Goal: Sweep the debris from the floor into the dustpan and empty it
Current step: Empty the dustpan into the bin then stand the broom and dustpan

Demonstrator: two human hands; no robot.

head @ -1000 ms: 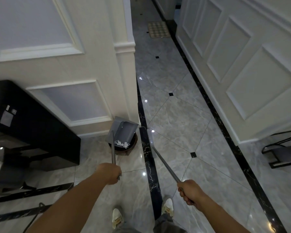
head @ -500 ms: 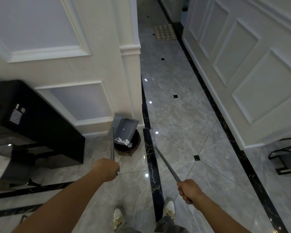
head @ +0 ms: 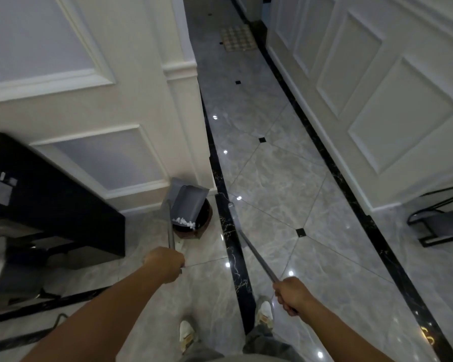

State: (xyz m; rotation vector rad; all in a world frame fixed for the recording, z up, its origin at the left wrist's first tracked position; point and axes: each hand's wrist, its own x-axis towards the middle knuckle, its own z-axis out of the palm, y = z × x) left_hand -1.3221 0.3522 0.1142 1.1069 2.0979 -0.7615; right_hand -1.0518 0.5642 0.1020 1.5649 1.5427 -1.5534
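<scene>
Nearest the camera, two pale shoes (head: 186, 334) stand on the grey marble floor (head: 285, 178), one on either side of a black inlaid strip (head: 236, 257) that runs away down the corridor. Two bare forearms reach forward above them.

The left hand (head: 165, 263) is closed in a fist around the thin metal handle (head: 170, 231) of the dustpan (head: 187, 202). The handle rises away from the hand toward the pan, which is grey and tipped, its open mouth turned down toward the hand. The white debris (head: 185, 222) lies gathered along the pan's lower edge, directly over the opening of a small dark round bin (head: 196, 228) that stands on the floor at the foot of the cream panelled wall (head: 131, 105). Whether the pan's lip touches the bin's rim cannot be told.

The right hand (head: 293, 293) is wrapped around a long metal broom handle (head: 254, 253), which slants forward and leftward across the black strip. Its far end (head: 226, 199) rests near the floor just right of the bin; the broom head itself is too small and dim to make out.

At left, a black cabinet (head: 50, 210) stands against the wall, with pale labels on its side. At right, a second white panelled wall (head: 377, 87) borders the corridor, and a dark metal-framed object (head: 445, 223) sits at its base. Farthest off, a patterned mat (head: 238, 39) lies on the floor beside the right wall.
</scene>
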